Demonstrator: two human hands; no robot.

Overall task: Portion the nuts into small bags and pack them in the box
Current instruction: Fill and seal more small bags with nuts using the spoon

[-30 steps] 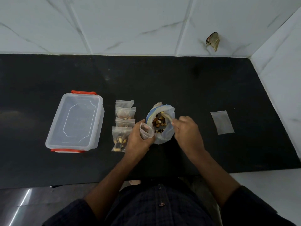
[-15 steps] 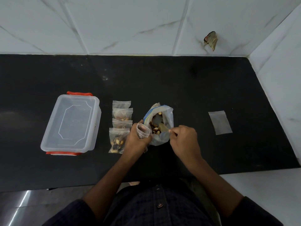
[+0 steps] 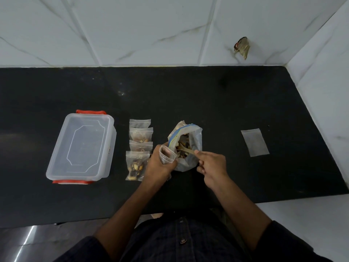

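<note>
Left hand (image 3: 160,163) is gripping a small open bag (image 3: 167,153), fingers curled round it, mouth held up and gaping, touching the near-left rim of the big nut bag (image 3: 188,146). Right hand (image 3: 211,165) is pinching the handle of a pale spoon (image 3: 186,149), its bowl dipping among the nuts (image 3: 182,143) inside the big nut bag.

Judgement: scooping is in progress. Best done by keeping the small mouth pressed close to the big bag's rim, lifting modest loads, tipping slowly so nothing is spilling onto the counter (image 3: 226,103). Thin film looks likely to collapse if the grip is loosening.

Big nut bag is standing slumped, clear crinkly plastic with a blue zip strip. Just left of it, four filled bags (image 3: 140,148) are lying in an overlapping column, flat and lumpy. Further left, the box (image 3: 81,146) is sitting lidded, translucent rigid plastic, rounded corners, red clips at its ends. Well to the right of the nut bag, one flat empty bag (image 3: 255,141) is lying. The counter is dark, matte, speckled stone.
</note>
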